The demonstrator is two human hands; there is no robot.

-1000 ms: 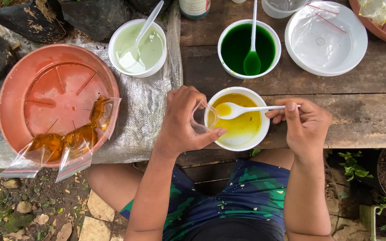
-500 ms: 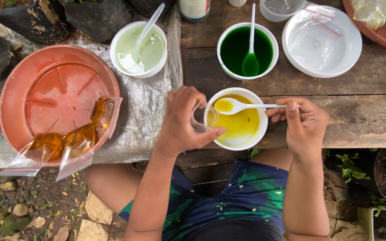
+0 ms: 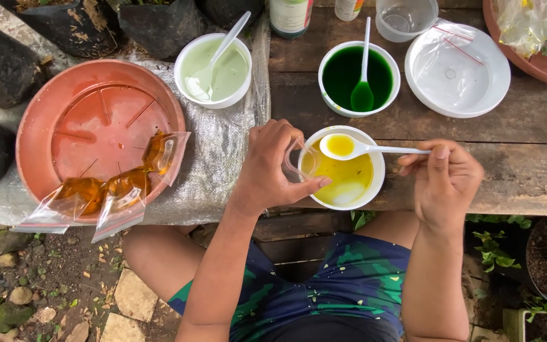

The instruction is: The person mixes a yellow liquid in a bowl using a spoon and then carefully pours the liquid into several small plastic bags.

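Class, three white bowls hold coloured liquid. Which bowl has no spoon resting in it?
The yellow bowl: its spoon is lifted by the right hand. The green bowl and pale bowl keep theirs.

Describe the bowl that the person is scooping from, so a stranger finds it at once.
On the wooden table, three white bowls hold liquid. It is the nearest one, between both hands, and the only yellow one; the other two are dark green and pale green.

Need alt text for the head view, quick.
The right hand holds a white spoon of yellow liquid above a white bowl of it; the left hand holds a small clear bag at the bowl's rim.
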